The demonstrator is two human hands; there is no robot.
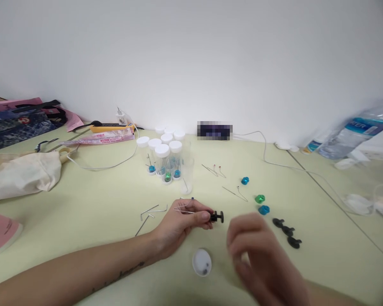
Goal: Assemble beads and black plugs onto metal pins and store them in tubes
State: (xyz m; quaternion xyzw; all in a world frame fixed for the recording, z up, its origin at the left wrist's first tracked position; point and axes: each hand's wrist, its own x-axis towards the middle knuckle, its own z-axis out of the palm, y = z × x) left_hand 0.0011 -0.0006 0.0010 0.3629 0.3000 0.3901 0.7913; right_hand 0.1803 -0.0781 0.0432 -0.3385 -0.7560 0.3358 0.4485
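My left hand (191,216) pinches a small black plastic part with a disc end (217,216) between thumb and fingers. A thin bent wire with a dark tip (183,209) runs across the same hand. To the right, my right hand (258,250) is raised and blurred, its fingers curled in toward the thumb; whatever they may hold is hidden. Below and between the hands sits a white cap (201,262) with tiny dark pieces inside. Right of my right hand lie three black disc parts (287,231). Beyond it are a green knob (260,198) and two blue knobs (264,210).
Clear tubes with white lids (162,151) stand in a cluster, beside an open tube (187,178). Hex keys (145,224) lie left of my left hand, bent wires (235,193) beyond. A water bottle (354,131), white cable (284,166), cloth bag (25,176) and power strip (110,127) surround.
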